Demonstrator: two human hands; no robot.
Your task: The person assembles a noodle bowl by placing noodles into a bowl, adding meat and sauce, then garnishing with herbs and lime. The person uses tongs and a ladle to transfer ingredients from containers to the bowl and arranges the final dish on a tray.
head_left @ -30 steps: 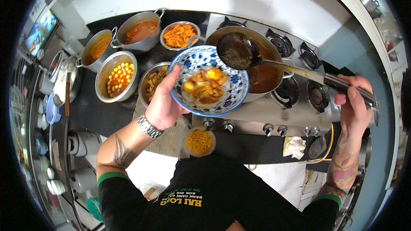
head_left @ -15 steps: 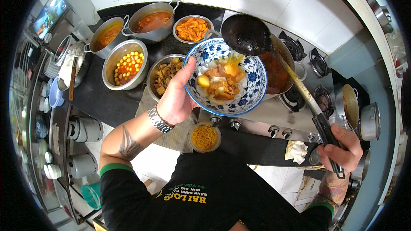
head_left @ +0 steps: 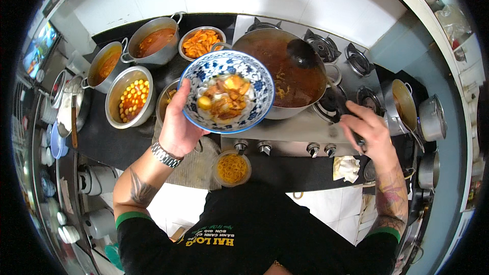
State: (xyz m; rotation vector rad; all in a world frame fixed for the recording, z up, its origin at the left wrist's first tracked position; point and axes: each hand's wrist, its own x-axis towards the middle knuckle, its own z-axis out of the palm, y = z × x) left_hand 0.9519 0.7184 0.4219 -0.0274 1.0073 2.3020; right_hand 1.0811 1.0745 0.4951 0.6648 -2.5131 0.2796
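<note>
My left hand (head_left: 179, 125) grips the left rim of a blue-and-white patterned bowl (head_left: 261, 74), thumb over the edge. Pieces of meat, a yellow egg and pale noodles (head_left: 225, 98) lie inside it. To its right, a large metal pot (head_left: 290, 114) of reddish-brown broth sits on the stove, partly covered by the bowl. The black head of a ladle (head_left: 302, 54) rests at the broth's surface in the pot. My right hand (head_left: 369, 132) is closed around its black handle, with a few fingers loosely extended; motion blurs the handle.
Pots of red soup (head_left: 151, 36), a pot of small yellow eggs (head_left: 133, 74) and a bowl of orange pieces (head_left: 202, 28) line the left counter. A tub of fried yellow strips (head_left: 232, 168) stands at the front edge, a crumpled cloth (head_left: 346, 168) to its right. Burners (head_left: 322, 45) flank the pot.
The ladle has gone from above the bowl down into the pot, its head now at the broth. My right hand has moved up and left; the bowl sits further left in view.
</note>
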